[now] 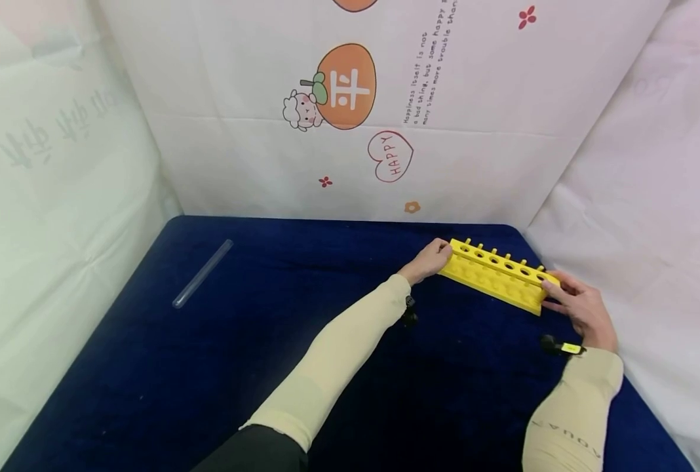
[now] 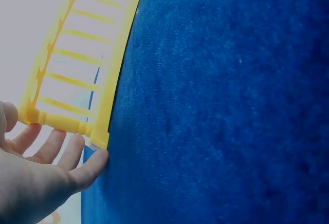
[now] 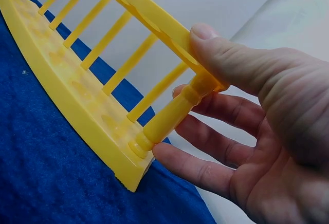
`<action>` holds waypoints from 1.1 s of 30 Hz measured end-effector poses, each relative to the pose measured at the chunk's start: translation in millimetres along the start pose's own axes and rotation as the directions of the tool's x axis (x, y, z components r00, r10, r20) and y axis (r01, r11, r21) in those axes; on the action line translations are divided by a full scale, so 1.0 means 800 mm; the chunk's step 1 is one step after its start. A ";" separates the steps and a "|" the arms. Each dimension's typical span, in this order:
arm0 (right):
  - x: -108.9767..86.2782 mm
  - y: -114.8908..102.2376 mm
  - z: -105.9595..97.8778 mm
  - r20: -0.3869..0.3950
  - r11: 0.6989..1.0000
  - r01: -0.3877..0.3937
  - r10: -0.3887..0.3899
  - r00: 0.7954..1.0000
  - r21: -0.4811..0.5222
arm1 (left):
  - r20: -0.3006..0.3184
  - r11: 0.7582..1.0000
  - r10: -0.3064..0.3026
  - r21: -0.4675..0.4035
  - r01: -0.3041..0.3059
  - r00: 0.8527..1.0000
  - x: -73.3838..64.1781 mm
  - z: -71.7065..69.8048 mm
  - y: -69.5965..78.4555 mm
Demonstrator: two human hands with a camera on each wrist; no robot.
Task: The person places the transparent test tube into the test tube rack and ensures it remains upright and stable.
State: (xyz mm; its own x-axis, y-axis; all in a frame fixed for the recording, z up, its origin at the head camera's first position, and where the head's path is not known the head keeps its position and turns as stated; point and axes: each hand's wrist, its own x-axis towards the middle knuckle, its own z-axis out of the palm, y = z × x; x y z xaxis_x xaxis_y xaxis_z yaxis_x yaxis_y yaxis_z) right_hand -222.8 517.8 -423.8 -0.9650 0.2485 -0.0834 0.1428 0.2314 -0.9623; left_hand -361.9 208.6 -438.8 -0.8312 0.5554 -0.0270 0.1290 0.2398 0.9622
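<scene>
While both hands had hold of one piece, L hand (image 1: 428, 259) was curled at its left end, fingertips agst the end post; R hand (image 1: 587, 311) pinched the other end, thumb on top rail, fingers part-curled round the post. Neither was a full fist.

Btwn them: long yellow plastic test-tube rack (image 1: 491, 290), row of round holes in top rail, thin pegs behind. It sat at far R of the dark-blue plush-covered table (image 1: 149, 367), at a slant, R end just beside the side edge. Couldn't tell if base was fully down.

Risks (my judgement): held at ends only, so uneven push/lift btwn hands could've twisted or tipped it; slid R, that end might've overhung the edge; soft pile could've caught the base & rocked it.

Well apart, far L: slim clear test tube (image 1: 202, 274), lying flat; glass or plastic, couldn't tell. Round wall, no brace seen, so a knock or tugged cover might've rolled it.

Behind table: white printed cloth wall (image 1: 255, 164); rack's far side could've snagged it if pushed back.
</scene>
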 end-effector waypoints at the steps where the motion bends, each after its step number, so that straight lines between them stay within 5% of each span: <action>1: 0.001 0.000 0.000 0.001 1.000 -0.001 0.001 1.000 0.003 | -0.011 1.000 0.005 0.001 -0.005 1.000 -0.001 0.000 -0.001; 9: 0.005 -0.002 0.000 0.019 1.000 -0.006 0.006 1.000 0.024 | -0.101 0.999 0.032 0.023 -0.029 0.994 -0.003 -0.001 -0.003; 33: 0.010 0.003 0.012 0.018 0.995 0.050 -0.052 0.998 0.086 | -0.160 1.000 0.007 -0.009 -0.008 0.987 -0.011 0.000 -0.011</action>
State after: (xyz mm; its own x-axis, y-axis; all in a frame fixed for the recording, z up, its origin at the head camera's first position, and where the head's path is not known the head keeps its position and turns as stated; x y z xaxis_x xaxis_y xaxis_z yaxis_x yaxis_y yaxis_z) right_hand -232.3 511.8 -429.3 -0.9749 0.2192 -0.0380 0.0746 0.1615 -0.9841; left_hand -355.8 202.1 -447.0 -0.9060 0.4227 0.0233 0.1310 0.2277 0.9649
